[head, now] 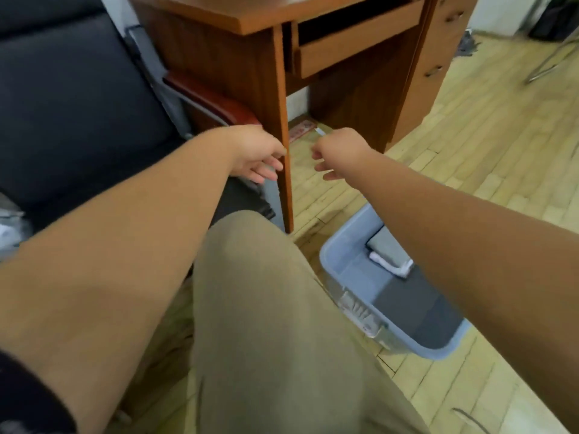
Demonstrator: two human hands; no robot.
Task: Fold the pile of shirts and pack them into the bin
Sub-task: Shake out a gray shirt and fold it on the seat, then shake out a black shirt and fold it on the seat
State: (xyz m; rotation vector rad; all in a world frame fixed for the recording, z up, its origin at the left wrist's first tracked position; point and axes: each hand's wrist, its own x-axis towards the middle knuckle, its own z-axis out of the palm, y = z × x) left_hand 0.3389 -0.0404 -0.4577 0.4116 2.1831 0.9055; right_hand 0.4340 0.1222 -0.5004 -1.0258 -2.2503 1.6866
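- Head view: both bare arms reach forward over the khaki-trousered knee (266, 308); the left hand (255, 155) has its grip released, fingers spread, empty, at the edge of the brown wooden desk (275, 89) leg.
- The right hand (336, 153) is loosely curled, empty, just beside that leg, over bare wooden floor (470, 158).
- Folded dark grey shirts (416, 305) lie inside the pale blue plastic bin (341, 255) on the floor, under the right forearm.
- The black padded seat (69, 104) borders the left side.

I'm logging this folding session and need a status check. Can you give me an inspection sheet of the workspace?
Surface: wooden floor, no table in use.
Job's things: blue bin on the floor, dark folded shirts inside.
Clutter: pale items at the left edge, blurred.
Hands: left hand and right hand both empty, fingers loosely curled.
Cables: nothing seen.
Surroundings: wooden desk, dark chair.
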